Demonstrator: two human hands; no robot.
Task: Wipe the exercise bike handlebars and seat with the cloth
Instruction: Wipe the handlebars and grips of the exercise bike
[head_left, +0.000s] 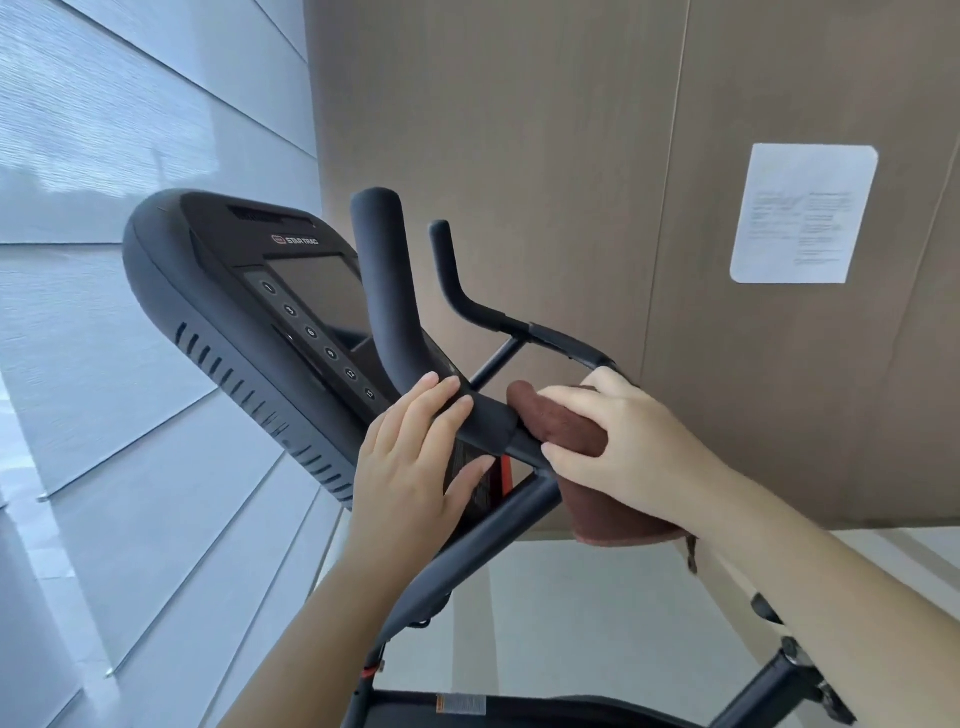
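The black handlebars (387, 291) of the exercise bike rise in the middle of the tilted view, with a second bar end behind. My left hand (410, 457) grips the near bar just below its bend, fingers over the top and thumb underneath. My right hand (628, 441) presses a brown cloth (561, 421) around the bar right beside it, and the cloth's loose end hangs below my wrist. The seat is not in view.
The bike's black console (249, 306) with screen and round buttons sits left of the bars. The black frame tube (467, 551) runs down toward the bottom. A window with grey blinds (104, 208) fills the left; a brown wall with a paper notice (802, 213) lies behind.
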